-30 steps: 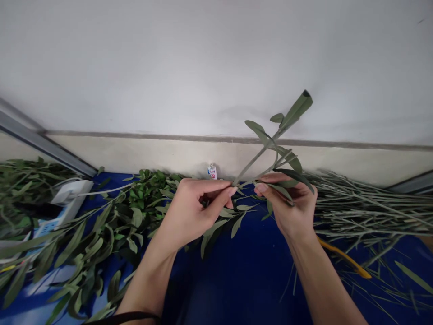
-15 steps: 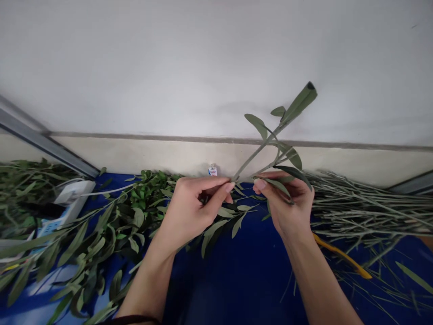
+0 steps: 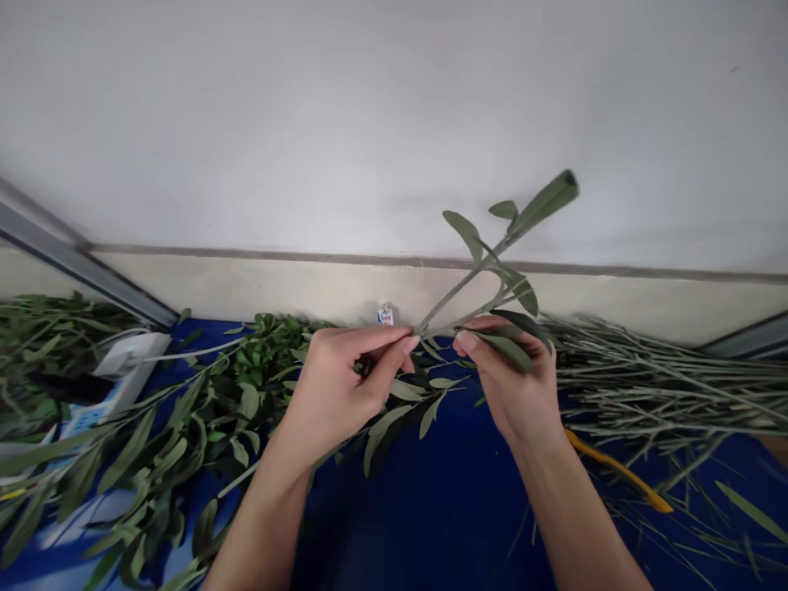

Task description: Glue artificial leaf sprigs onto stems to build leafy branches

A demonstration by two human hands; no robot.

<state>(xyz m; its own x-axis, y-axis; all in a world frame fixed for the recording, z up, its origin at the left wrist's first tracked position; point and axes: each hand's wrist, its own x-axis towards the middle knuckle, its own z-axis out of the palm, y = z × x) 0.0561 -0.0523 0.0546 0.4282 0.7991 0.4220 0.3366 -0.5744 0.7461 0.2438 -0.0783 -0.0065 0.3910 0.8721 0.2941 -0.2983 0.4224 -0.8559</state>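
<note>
A leafy branch (image 3: 454,289) slants up to the right over the table, with a few grey-green leaves and a long folded leaf at its upper end. The thumb and forefinger of my left hand (image 3: 354,373) pinch the lower end of its stem. To the right, my right hand (image 3: 514,386) is closed with thumb and fingers on a leaf (image 3: 501,349) low on the branch's side shoot. That shoot runs between the two hands; its lower end lies close to my left fingertips. My right palm is partly hidden by leaves.
Heaped leafy branches (image 3: 166,460) cover the left of the blue table (image 3: 406,517), around a white power strip (image 3: 129,369). Bare stems (image 3: 665,373) lie piled at right, near a yellow-handled tool (image 3: 621,472). A wall (image 3: 308,148) stands behind; a small tag (image 3: 385,316) is at its base.
Both hands have shifted slightly left. The branch's upper end has dipped a little, and my right fingers have come closer to my left hand along the side shoot.
</note>
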